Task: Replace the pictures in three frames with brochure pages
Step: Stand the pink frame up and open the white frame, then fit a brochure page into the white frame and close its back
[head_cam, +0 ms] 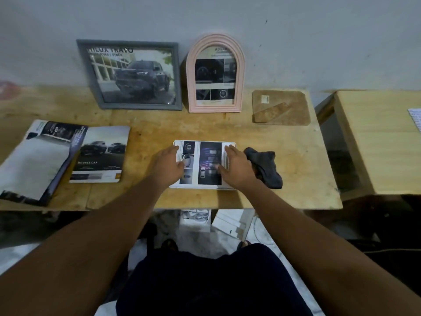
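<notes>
i see a wooden table [150,131] against a grey wall [307,42]; left hand [169,164] and right hand [235,166] press flat-fingered on the brochure page [208,156], cloth [267,168] just right.

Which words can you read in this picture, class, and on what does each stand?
"HILUX TRAVO": picture in the grey frame; the line beneath is blurred.
"DOUBLE CAB": loose brochure page at left.
"ADVAN", cut off by the arch: page in the pink frame.
Too small to read: the print on the centre page, the open brochure and the sticker on the backing board.
</notes>
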